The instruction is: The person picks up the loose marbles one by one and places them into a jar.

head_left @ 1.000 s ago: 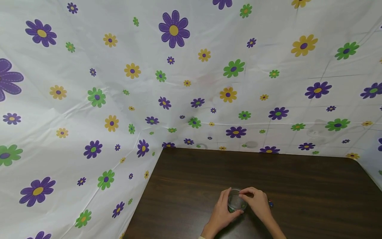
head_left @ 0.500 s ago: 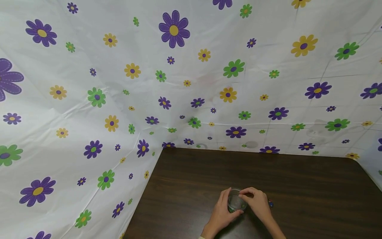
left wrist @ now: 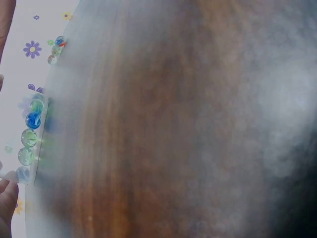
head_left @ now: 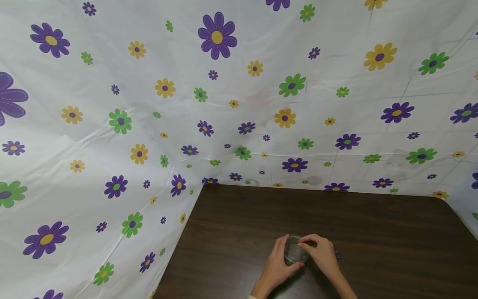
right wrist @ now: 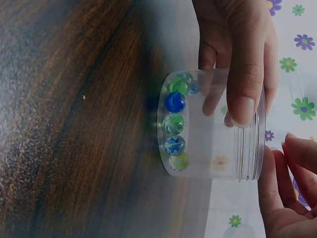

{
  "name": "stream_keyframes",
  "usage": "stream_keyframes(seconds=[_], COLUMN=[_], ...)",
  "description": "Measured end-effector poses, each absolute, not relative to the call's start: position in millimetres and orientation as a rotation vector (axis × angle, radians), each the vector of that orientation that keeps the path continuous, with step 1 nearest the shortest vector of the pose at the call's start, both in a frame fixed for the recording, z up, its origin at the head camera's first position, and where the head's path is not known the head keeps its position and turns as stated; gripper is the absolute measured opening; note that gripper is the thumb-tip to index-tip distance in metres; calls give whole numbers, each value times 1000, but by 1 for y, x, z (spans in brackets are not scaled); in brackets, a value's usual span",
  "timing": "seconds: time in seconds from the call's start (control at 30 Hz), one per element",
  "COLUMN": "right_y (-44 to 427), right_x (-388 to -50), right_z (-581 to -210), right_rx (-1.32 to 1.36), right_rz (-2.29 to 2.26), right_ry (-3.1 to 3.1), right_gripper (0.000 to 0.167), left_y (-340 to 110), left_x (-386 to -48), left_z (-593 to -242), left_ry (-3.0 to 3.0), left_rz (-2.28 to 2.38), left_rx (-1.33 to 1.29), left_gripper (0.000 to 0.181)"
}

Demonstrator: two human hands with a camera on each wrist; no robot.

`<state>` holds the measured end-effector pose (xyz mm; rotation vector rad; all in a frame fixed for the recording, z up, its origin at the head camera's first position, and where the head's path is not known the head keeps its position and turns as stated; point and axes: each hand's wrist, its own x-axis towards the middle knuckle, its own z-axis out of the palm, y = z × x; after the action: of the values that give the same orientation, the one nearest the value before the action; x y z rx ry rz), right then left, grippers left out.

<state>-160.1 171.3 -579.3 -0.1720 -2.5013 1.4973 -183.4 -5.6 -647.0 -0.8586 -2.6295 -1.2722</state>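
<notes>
A clear round plastic jar [right wrist: 208, 134] with a threaded rim stands on the table, with several green, blue and yellow marbles [right wrist: 174, 125] on its bottom. My left hand [head_left: 278, 265] grips the jar around its side, thumb near and fingers on the far side. At the rim, my right hand [head_left: 323, 254] has its bent fingers and thumb close together over the open mouth, touching or nearly touching the edge. Whether anything is between those fingertips is hidden. The left wrist view shows the jar's lower part [left wrist: 34, 136] and only bits of both hands at its left edge.
A few loose marbles [head_left: 338, 254] lie on the table just right of my right hand; the left wrist view shows these marbles [left wrist: 57, 50] too. The dark wooden table [head_left: 239, 216] meets a white flower-patterned sheet [head_left: 257, 95] at the back and left.
</notes>
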Motion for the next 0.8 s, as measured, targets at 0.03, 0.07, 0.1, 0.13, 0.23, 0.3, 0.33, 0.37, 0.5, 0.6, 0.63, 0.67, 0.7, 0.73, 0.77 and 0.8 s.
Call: stream_keyframes(seconds=[0.03, 0.07, 0.1, 0.13, 0.23, 0.3, 0.33, 0.37, 0.5, 0.6, 0.63, 0.67, 0.7, 0.73, 0.77, 0.8], right_y=[171, 172, 173, 175, 182, 189, 192, 196, 211, 222, 225, 228, 231, 234, 236, 238], right_x=[-160, -160, -160, -160, -160, -160, -160, -160, -160, -159, -159, -159, -159, -158, -158, -157], right_z=[-579, -579, -579, -579, -580, -579, -579, -578, -577, -579, -580, -581, -582, -583, -584, -585], right_rx=[-181, -189, -194, -206, -228, -226, -230, -232, -287, -330, -337, -345, -353, -359, -366, -375], right_rz=[1506, 1507, 1498, 1495, 1458, 1430, 1424, 1415, 1383, 1369, 1369, 1359, 1353, 1349, 1344, 1339], right_ry=[-2497, -2496, -2494, -2491, -2474, -2467, -2464, -2457, -2455, -2454, -2452, -2453, -2453, -2454, -2455, -2458], right_gripper=[7, 7, 7, 7, 7, 7, 7, 8, 10, 13, 13, 13, 13, 14, 14, 14], left_y=[-6, -6, -6, -6, -6, -6, -6, -6, -6, -5, -5, -5, -5, -5, -5, -5], left_x=[-183, -183, -183, -183, -183, -182, -182, -182, -182, -182, -182, -182, -182, -182, -182, -182], left_z=[-648, -648, -648, -648, -648, -647, -646, -646, -646, -647, -647, -647, -647, -647, -647, -646], left_ry=[-2629, -2632, -2636, -2641, -2651, -2651, -2648, -2645, -2634, -2627, -2625, -2626, -2629, -2633, -2638, -2644], left_rz=[-1270, -1269, -1266, -1264, -1263, -1262, -1261, -1260, -1244, -1236, -1235, -1234, -1235, -1236, -1236, -1239], left_rx=[-859, -859, -860, -859, -853, -848, -846, -845, -845, -848, -848, -847, -846, -846, -844, -842], left_gripper=[85, 85, 85, 85, 85, 86, 86, 86, 86, 86, 86, 86, 86, 86, 86, 87])
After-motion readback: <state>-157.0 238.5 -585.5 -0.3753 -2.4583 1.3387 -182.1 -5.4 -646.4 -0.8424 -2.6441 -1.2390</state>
